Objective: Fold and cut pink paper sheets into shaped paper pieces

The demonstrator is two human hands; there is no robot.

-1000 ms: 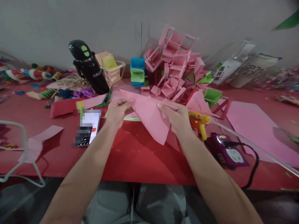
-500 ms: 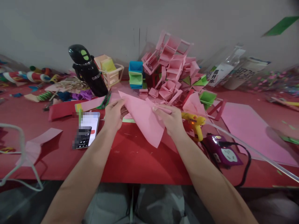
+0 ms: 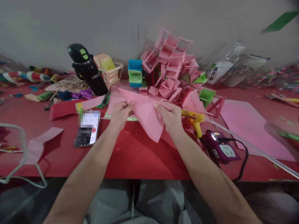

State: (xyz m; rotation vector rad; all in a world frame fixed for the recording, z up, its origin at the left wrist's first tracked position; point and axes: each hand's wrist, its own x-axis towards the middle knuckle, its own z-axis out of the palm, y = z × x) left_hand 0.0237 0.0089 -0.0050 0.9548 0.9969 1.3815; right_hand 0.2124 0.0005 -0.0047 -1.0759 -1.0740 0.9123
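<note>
Red worktop (image 3: pixel 140 158), running across the view. Large sheet of thin pink paper (image 3: pixel 147 113): one, raised above the surface, a corner hanging toward the near edge. Left hand (image 3: pixel 119 114): fingers pinching the sheet's left side. Right hand (image 3: pixel 172 117): fingers pinching its right side. Handling, by judgement: light, limp, easily creased; best taken gently at the edges. Beyond: heap of small pink box-like constructions (image 3: pixel 173 63).

I can see a black flask (image 3: pixel 90 74) behind a lit-up phone (image 3: pixel 93 135), and a purple plug box (image 3: pixel 217 146) with a black cord (image 3: pixel 247 153).
</note>
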